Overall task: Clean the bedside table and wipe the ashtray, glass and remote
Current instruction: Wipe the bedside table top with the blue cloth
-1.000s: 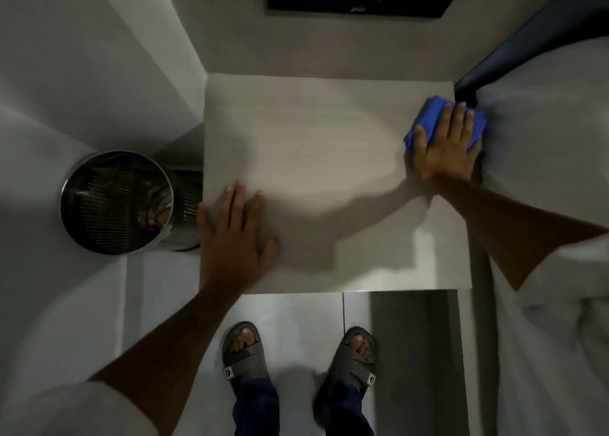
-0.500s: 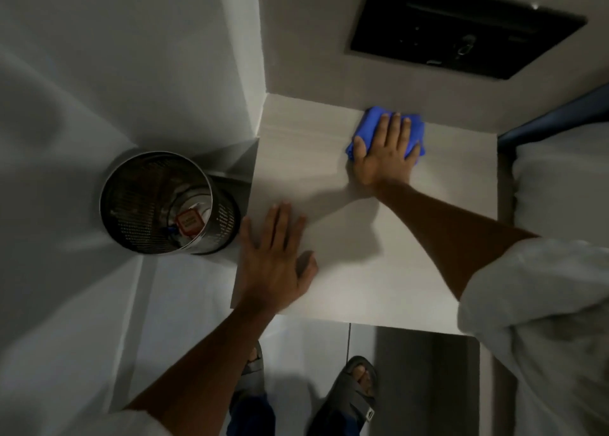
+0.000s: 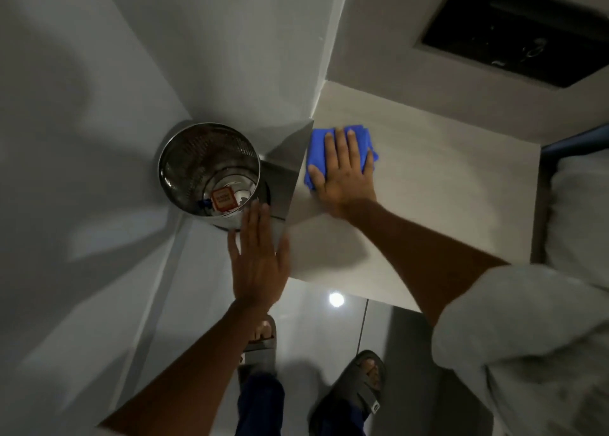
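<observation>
A blue cloth (image 3: 317,145) is pressed onto the far left corner of the bedside table (image 3: 428,188), at frame centre, by the right hand (image 3: 342,172), fingers laid straight over it. The left hand (image 3: 258,261) is held flat and empty at the table's left edge; contact cannot be told. A perforated metal waste bin (image 3: 184,159) is seen just left.

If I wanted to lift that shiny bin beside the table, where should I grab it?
Probably the open top rim of the bin, pinched from above on its left side: it stands upright, mouth up, with the bedside table close on its right and the left hand over its near edge.
</observation>
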The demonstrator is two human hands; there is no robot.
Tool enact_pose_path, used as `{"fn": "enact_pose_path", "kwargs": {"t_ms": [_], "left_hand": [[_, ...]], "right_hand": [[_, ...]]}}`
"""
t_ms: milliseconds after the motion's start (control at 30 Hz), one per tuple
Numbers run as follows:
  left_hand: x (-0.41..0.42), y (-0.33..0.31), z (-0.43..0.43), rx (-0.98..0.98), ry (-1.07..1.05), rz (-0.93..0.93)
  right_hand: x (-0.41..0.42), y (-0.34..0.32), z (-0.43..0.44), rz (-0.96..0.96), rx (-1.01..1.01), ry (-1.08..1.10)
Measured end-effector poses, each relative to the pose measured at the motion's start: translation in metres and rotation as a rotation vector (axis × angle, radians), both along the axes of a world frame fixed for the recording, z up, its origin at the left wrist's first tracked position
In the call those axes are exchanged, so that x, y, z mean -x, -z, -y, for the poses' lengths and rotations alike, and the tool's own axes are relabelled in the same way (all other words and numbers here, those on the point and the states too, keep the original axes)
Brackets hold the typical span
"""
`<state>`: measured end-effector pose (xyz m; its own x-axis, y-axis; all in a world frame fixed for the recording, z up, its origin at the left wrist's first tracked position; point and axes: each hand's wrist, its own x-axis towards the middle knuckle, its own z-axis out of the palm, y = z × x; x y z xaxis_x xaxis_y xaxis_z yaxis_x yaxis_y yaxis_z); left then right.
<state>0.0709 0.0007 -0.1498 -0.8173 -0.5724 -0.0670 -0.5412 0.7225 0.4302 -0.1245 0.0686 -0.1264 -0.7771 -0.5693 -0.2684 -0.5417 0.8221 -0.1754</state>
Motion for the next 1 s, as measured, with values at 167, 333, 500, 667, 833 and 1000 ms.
{"fn": "enact_pose_path", "kwargs": {"t_ms": [167, 333, 500, 667, 833, 1000], "left_hand": [[-0.023, 0.001, 0.007, 0.038, 0.223, 0.112], [-0.016, -0.004, -0.003, 0.159, 0.460, 0.197], [-0.012, -0.016, -0.022, 0.196, 0.378, 0.275], [-0.005, -0.029, -0.035, 0.109, 0.371, 0.306], [0.009, -0.050, -0.063, 0.079, 0.476, 0.182], [0.024, -0.066, -0.115, -0.479, 0.319, 0.117]], "right_hand": [[-0.085, -0.002, -0.043, 0.036, -0.027, -0.066], [-0.109, 0.005, -0.114, 0.006, -0.074, 0.059], [-0.108, -0.003, -0.202, 0.029, -0.099, 0.320], [-0.109, -0.013, -0.268, 0.108, -0.085, 0.672], [-0.119, -0.024, -0.242, 0.225, 0.004, 0.694], [-0.130, -0.037, -0.184, 0.478, 0.385, 0.620]]}}
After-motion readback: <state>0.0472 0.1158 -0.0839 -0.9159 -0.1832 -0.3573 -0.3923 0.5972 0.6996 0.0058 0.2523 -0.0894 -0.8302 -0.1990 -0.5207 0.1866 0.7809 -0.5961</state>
